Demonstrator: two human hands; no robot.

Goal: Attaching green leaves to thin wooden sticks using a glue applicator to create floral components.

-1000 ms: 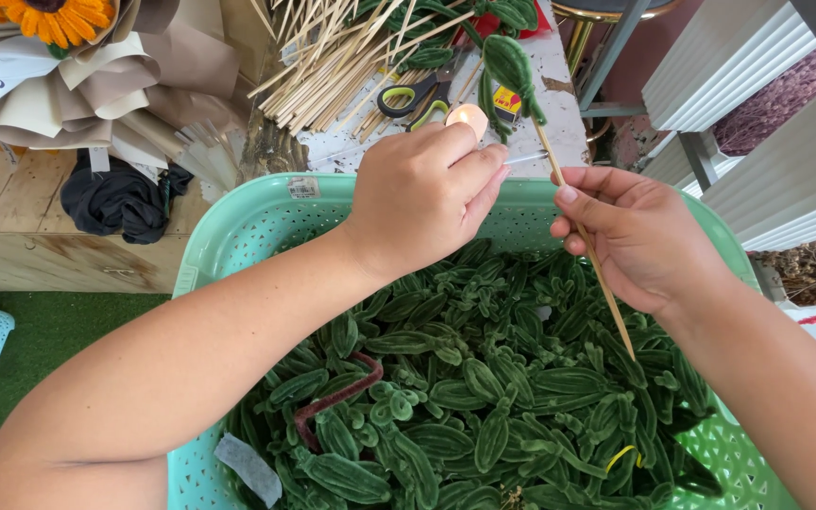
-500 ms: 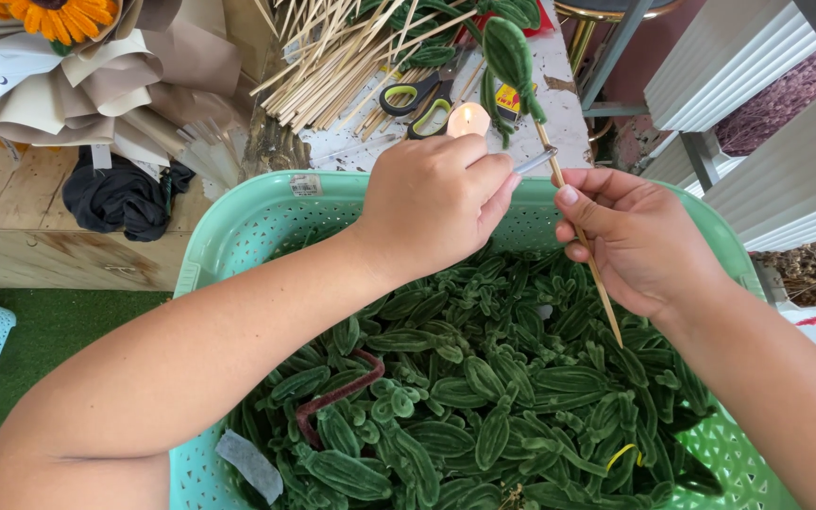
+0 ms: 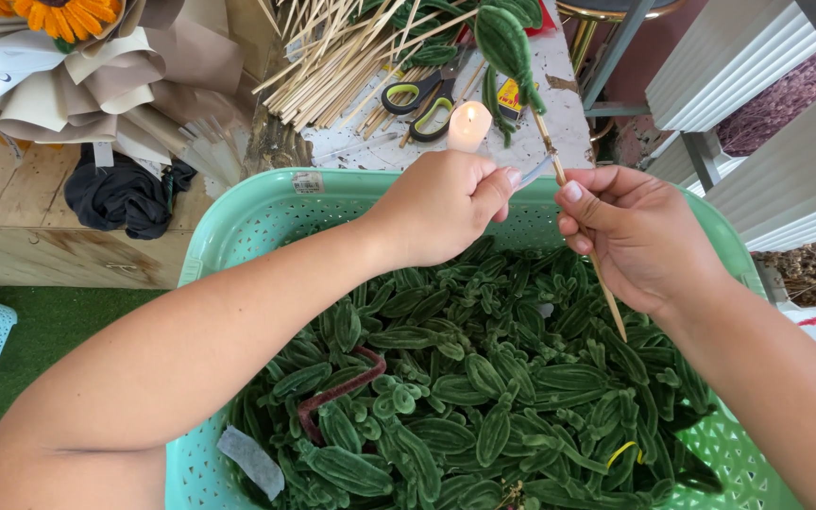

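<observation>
Left hand: [image 3: 441, 206] closed in a loose fist above the far rim of the basket, thumb and forefinger pinched on a thin pale strip that runs to the stick; held just left of the right hand, thumb tips nearly meeting.
Right hand: [image 3: 637, 236] fingers curled, thumb and forefinger pinching the wooden stick partway along its length; knuckles turned outward.
Wooden stick: [image 3: 606, 293] thin, slanted; lower end pointing down past the right palm over the leaves, upper end rising away beyond both thumbs.
Green fuzzy leaf: [image 3: 504, 40] fixed at the top end of the stick, well above and beyond both hands; ribbed, oval, upright.
Pale strip: [image 3: 533, 173] short length visible between left thumb and stick, touching the stick just above the right thumb; material cannot be told.
Candle: [image 3: 468, 127] lit, standing just beyond the left hand's knuckles on the table.
Basket: [image 3: 266, 212] mint green, perforated walls, directly beneath both hands and forearms.
Leaves in basket: [image 3: 465, 387] heap of matching green fuzzy leaves filling the basket under the hands; one brown fuzzy loop [image 3: 337, 392] among them, below the left forearm.
Scissors: [image 3: 419, 94] green-handled, lying beyond the left hand, beside the candle.
Bare sticks: [image 3: 332, 66] loose bundle spread on the table, beyond and left of the left hand.
Wrapping paper: [image 3: 96, 85] beige folded sheets, far left of the left forearm, dark cloth [image 3: 125, 194] below them.
</observation>
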